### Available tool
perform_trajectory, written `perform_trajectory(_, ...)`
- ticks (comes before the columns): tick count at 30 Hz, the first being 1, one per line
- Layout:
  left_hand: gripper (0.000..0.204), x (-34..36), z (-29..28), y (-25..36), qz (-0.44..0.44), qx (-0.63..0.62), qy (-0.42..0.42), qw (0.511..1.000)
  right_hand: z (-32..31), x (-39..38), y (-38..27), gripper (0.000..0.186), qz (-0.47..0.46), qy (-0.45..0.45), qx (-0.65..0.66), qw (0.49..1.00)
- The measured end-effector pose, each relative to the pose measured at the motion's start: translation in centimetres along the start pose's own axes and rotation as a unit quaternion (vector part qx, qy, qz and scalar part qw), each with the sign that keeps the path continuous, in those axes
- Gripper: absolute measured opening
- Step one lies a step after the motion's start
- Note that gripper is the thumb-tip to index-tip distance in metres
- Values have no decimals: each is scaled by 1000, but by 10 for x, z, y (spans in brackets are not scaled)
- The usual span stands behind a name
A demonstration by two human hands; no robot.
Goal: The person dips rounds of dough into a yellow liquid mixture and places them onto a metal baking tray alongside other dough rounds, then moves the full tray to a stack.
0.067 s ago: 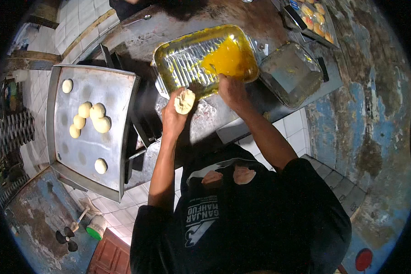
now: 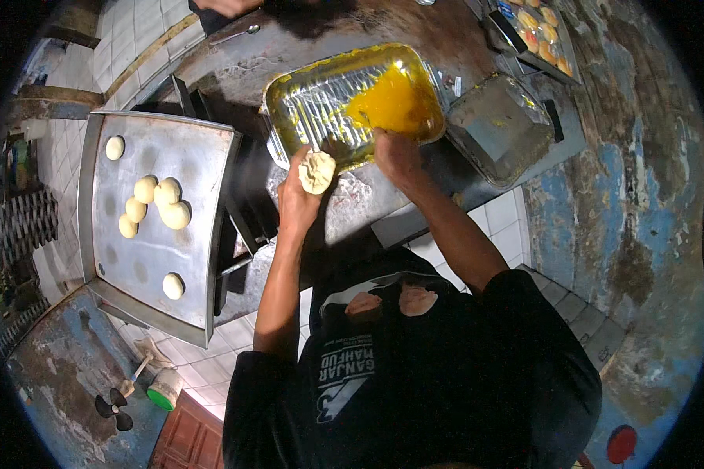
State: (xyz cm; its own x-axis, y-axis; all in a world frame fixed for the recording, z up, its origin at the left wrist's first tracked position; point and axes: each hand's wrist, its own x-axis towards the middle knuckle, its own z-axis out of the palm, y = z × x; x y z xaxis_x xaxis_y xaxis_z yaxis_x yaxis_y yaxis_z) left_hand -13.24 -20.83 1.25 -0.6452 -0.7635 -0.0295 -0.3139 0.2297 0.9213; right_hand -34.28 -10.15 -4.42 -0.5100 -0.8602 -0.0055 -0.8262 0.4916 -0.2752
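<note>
My left hand (image 2: pixel 296 199) is closed around a piece of pale dough (image 2: pixel 317 172), whose wrinkled, flattened face is turned up beside the near rim of a foil-lined tray (image 2: pixel 284 134). My right hand (image 2: pixel 397 156) is closed at that same rim, on a thin utensil (image 2: pixel 365 117) that shows only in part; its kind cannot be made out. The utensil dips toward a mass of glossy yellow filling (image 2: pixel 396 100) heaped in the tray's right half. Crinkled foil smeared with yellow shows in the left half.
At left, a metal baking tray (image 2: pixel 152 262) bears several dough balls (image 2: pixel 145 189). An empty-looking worn tray (image 2: pixel 501 133) lies right of the foil-lined one. Finished buns (image 2: pixel 547 31) fill a tray at far right. A spoon (image 2: pixel 238 34) and another person's hand (image 2: pixel 231 6) are at the far edge.
The other person's hand has come further into view at the top. My right hand has shifted very slightly; my left hand still holds the dough in nearly the same place.
</note>
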Motion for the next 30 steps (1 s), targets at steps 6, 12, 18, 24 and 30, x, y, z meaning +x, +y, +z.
perform_trajectory(6,59,18,-8,-8,-66,-23,55,996,39,23,13,18,3,-62,57,996)
perform_trajectory(12,39,29,3,-43,-71,-52,66,994,-30,18,-6,24,58,-188,388,900)
perform_trajectory(18,47,44,53,-40,-13,-41,122,992,-36,-58,-55,26,-190,27,67,979)
perform_trajectory(24,49,11,43,-51,-143,90,103,980,-33,-109,-32,26,-173,47,176,968)
perform_trajectory(30,55,-45,47,-31,-86,-204,35,975,-16,-116,6,22,-151,121,133,972)
